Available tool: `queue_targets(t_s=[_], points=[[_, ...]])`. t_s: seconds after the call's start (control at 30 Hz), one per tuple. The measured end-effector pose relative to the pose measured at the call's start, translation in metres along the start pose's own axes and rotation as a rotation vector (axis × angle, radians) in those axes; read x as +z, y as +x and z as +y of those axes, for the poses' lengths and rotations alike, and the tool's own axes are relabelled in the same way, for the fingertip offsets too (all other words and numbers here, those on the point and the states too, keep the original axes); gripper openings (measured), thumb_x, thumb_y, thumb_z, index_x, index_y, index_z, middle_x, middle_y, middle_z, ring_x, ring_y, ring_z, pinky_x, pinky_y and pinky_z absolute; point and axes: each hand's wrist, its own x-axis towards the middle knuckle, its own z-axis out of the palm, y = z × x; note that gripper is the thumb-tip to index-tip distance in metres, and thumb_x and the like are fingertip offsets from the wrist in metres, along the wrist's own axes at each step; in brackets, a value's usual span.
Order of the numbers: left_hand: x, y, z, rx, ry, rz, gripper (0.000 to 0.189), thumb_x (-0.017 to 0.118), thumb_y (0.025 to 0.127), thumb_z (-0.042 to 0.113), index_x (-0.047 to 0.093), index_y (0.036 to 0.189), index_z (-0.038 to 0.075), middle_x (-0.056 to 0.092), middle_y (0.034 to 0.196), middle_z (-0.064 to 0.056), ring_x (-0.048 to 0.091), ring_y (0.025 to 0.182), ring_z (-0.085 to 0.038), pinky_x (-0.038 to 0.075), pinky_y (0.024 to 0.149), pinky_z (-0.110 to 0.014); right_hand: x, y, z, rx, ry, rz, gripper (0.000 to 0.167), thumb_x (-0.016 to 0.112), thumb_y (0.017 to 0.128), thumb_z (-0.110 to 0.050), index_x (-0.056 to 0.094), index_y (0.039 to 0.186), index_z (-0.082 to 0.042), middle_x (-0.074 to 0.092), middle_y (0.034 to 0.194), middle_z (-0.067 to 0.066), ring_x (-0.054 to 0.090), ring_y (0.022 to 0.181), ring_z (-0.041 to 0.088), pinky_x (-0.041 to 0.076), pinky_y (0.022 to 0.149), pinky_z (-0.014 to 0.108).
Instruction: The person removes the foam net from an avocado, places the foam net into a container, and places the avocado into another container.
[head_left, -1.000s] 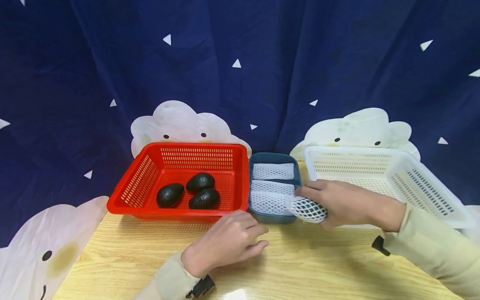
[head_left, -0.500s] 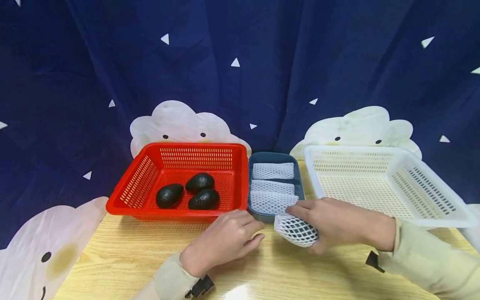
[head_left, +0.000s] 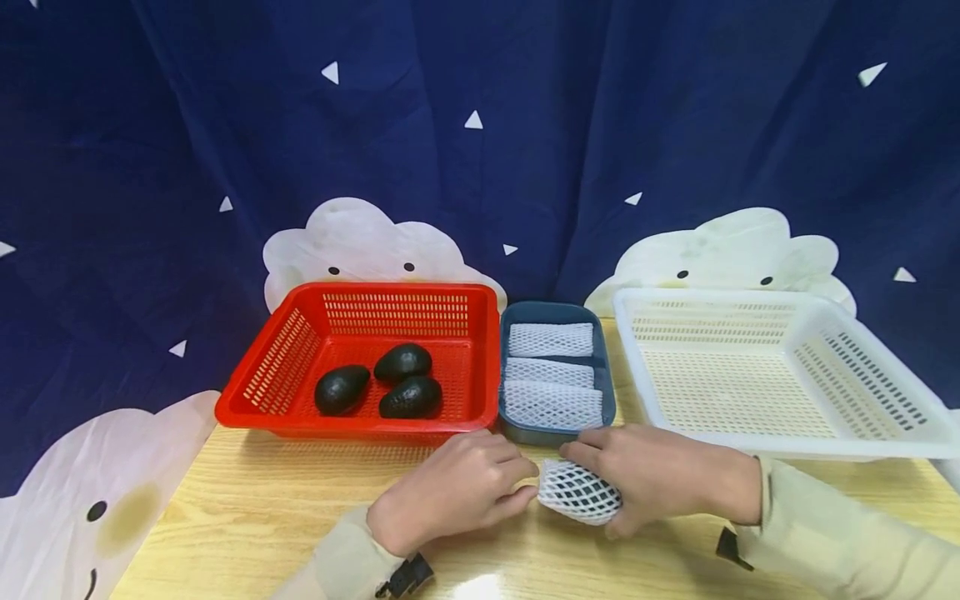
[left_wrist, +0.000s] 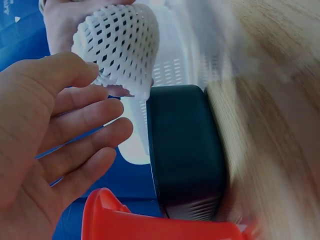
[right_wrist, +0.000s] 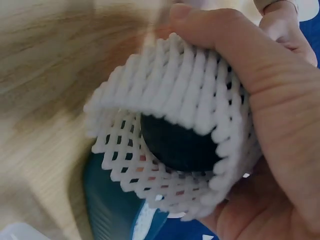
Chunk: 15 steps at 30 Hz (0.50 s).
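Note:
My right hand (head_left: 660, 473) grips an avocado (right_wrist: 175, 145) in a white foam net sleeve (head_left: 579, 493), over the wood table in front of the blue box. In the right wrist view the sleeve's end gapes and the dark fruit shows inside. My left hand (head_left: 465, 483) is beside the sleeve's left end, fingertips right at it. In the left wrist view its fingers (left_wrist: 85, 117) are relaxed and spread, and the thumb overlaps the sleeve's edge. Three bare avocados (head_left: 410, 397) lie in the red basket (head_left: 360, 427) at left.
The dark blue box (head_left: 551, 312) holds several flat foam net sleeves (head_left: 551, 339) and stands between the red basket and a white basket (head_left: 757, 450) at right. A navy curtain (head_left: 525, 150) with clouds hangs behind the wood table (head_left: 285, 500).
My right hand has carried the sleeved avocado from the blue box's right front corner leftward and toward me, up to my left hand. The left hand has barely moved.

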Motion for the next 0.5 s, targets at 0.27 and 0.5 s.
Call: queue_targets(t_s=[0.27, 0.5], points=[[0.003, 0.001, 0.001, 0.050, 0.025, 0.016, 0.007, 0.070, 0.095, 0.028, 0.075, 0.092, 0.024, 0.069, 0.080, 0.015, 0.061, 0.074, -0.002, 0.051, 0.071, -0.019, 0.014, 0.001, 0.002, -0.019, 0.038, -0.002, 0.085, 0.088, 0.068, -0.056, 0.061, 0.135, -0.009, 0.066, 0.110, -0.007, 0.057, 0.082, -0.001, 0.054, 0.071, 0.022], [0.007, 0.001, 0.002, 0.051, -0.015, -0.028, 0.008, 0.068, 0.096, 0.026, 0.074, 0.090, 0.024, 0.067, 0.077, 0.015, 0.059, 0.072, -0.002, 0.051, 0.071, -0.019, 0.026, 0.002, 0.003, -0.007, 0.105, -0.007, 0.081, 0.086, 0.070, -0.055, 0.061, 0.134, -0.013, 0.065, 0.109, -0.010, 0.054, 0.084, -0.002, 0.050, 0.071, 0.017]])
